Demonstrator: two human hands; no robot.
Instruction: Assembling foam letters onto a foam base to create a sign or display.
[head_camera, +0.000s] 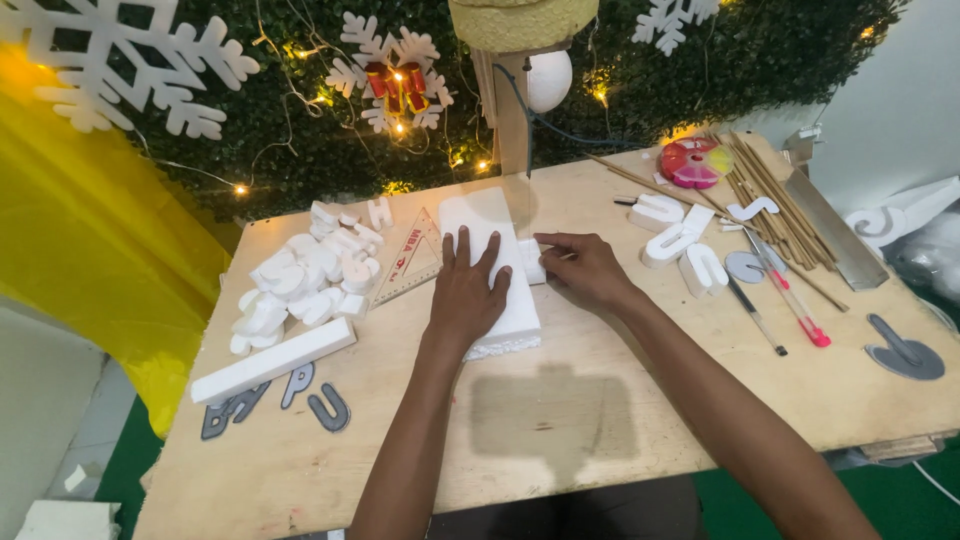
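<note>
White foam block (492, 270) pressed flat on tabletop (560, 420) under left hand (466, 292), grip spread wide. Small foam offcut (531, 262) pinched by right hand (588, 270). Many foam letters (305, 285) already cut; block largely uncut.

Your left hand (466, 292) lies flat, fingers (470, 250) spread, on the foam block (505, 325); your right hand (588, 270) pinches at the block's right edge.

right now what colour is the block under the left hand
White, a foam block under the left hand; head view.
</note>
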